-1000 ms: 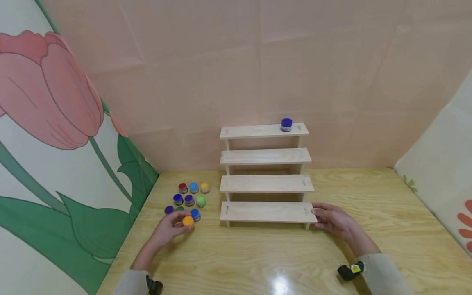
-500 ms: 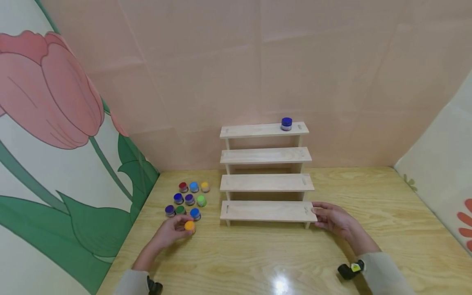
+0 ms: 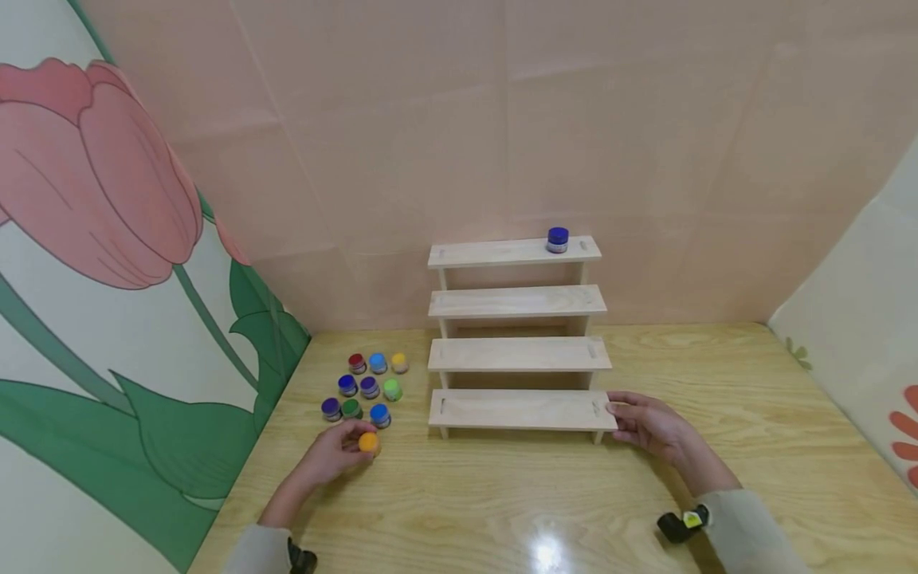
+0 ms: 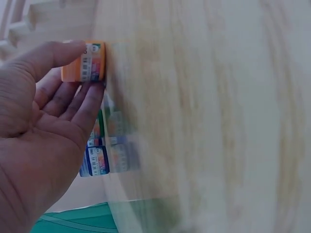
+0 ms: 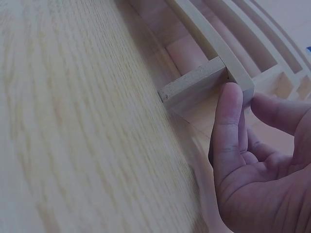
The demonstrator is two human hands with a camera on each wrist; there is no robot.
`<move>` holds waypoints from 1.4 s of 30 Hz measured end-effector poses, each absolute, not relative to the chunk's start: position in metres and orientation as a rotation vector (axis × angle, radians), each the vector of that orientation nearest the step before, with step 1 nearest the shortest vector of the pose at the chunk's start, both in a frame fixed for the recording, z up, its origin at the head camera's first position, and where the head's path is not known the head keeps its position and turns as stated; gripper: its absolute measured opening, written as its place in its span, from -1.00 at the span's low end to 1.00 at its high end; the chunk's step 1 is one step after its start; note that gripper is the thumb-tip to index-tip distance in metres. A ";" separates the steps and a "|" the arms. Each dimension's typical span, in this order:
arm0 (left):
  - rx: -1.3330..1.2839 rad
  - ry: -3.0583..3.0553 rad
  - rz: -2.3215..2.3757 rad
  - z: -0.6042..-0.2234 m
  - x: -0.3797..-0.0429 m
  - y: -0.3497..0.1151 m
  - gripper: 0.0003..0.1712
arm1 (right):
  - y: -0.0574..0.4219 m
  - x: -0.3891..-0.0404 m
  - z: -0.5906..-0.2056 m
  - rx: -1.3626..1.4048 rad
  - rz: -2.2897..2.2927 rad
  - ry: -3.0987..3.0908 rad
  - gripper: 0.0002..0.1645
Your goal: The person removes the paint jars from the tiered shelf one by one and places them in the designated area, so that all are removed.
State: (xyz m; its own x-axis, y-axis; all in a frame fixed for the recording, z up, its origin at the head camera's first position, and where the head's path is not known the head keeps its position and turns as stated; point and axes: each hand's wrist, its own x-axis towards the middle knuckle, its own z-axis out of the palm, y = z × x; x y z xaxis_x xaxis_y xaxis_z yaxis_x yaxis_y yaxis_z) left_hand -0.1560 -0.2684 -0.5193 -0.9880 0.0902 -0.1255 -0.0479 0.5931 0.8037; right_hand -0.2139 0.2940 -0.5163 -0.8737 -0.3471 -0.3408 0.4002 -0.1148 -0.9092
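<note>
Between thumb and fingers, my left hand (image 3: 331,454) pinches a small paint jar with an orange lid (image 3: 369,443). In the left wrist view the orange jar (image 4: 83,62) shows a printed label and sits at the tabletop surface. My right hand (image 3: 649,426) grips the right end of the lowest step of a pale wooden four-step rack (image 3: 519,410). Seen from the right wrist, the thumb and fingers (image 5: 227,116) pinch the corner of that board. A dark blue jar (image 3: 557,241) stands near the right end of the top step.
Several small paint jars stand in rows left of the rack, among them a red one (image 3: 357,363), a light green one (image 3: 392,389) and a blue one (image 3: 380,415) just beyond the left hand. A pinkish backdrop (image 3: 502,119) rises behind the wooden table (image 3: 473,510).
The left hand has drawn slightly toward me with the orange jar and down to the table, uncovering the green-lidded jar. The right hand keeps its grip on the rack.
</note>
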 end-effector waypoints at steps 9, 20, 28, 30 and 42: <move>0.069 2.635 1.395 -0.497 -0.158 -0.269 -0.51 | 0.295 -0.214 -0.514 0.067 -2.031 1.683 -0.69; 0.362 2.750 1.410 -0.449 -0.176 -0.250 -0.55 | 0.293 -0.215 -0.514 0.091 -2.030 1.692 -0.60; 0.481 2.748 1.492 -0.427 -0.195 -0.223 -0.50 | 0.292 -0.214 -0.516 0.079 -2.030 1.679 -0.65; 0.513 2.719 1.527 -0.422 -0.200 -0.215 -0.49 | 0.292 -0.213 -0.516 0.084 -2.035 1.676 -0.71; 0.584 2.744 1.578 -0.397 -0.224 -0.172 -0.50 | 0.291 -0.212 -0.515 0.096 -2.028 1.685 -0.67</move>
